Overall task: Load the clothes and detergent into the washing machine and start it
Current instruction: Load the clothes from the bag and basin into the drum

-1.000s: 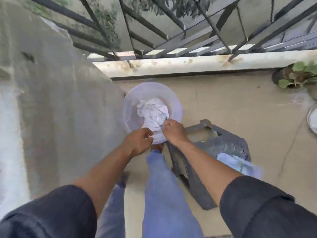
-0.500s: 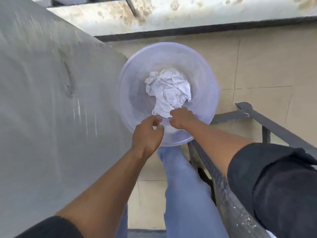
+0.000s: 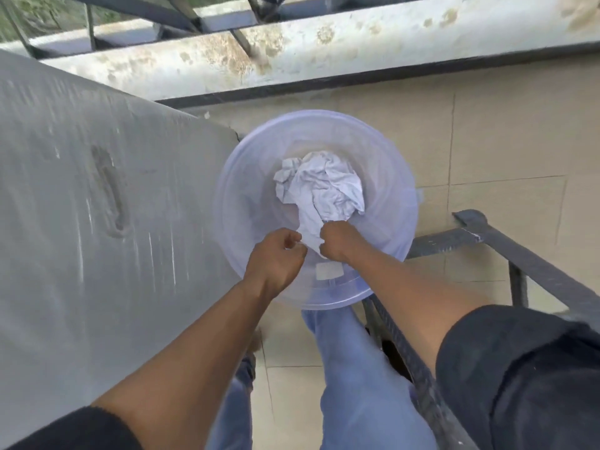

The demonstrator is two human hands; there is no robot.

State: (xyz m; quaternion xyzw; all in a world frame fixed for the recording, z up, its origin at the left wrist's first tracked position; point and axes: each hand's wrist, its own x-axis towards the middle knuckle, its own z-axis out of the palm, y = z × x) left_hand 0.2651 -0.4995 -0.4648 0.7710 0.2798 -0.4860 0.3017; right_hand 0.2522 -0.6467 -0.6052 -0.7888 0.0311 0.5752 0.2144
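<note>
A pale, see-through plastic tub (image 3: 386,177) stands on the tiled floor in front of my legs. A crumpled white cloth (image 3: 319,190) lies inside it. My right hand (image 3: 337,238) grips the cloth's near end, fingers curled round it. My left hand (image 3: 276,258) is just to the left, over the tub's near wall, pinching the same end's edge between thumb and fingers. No washing machine or detergent is visible.
A grey concrete wall (image 3: 97,206) fills the left side, close to the tub. A dark metal frame (image 3: 519,254) stands to the right of my legs. A stained ledge (image 3: 324,50) with black railings runs along the back. Beige floor tiles (image 3: 503,141) lie beyond the tub.
My head has dropped closer to the tub. Both hands have stayed at the near end of the cloth, and that end has risen slightly from the tub's bottom.
</note>
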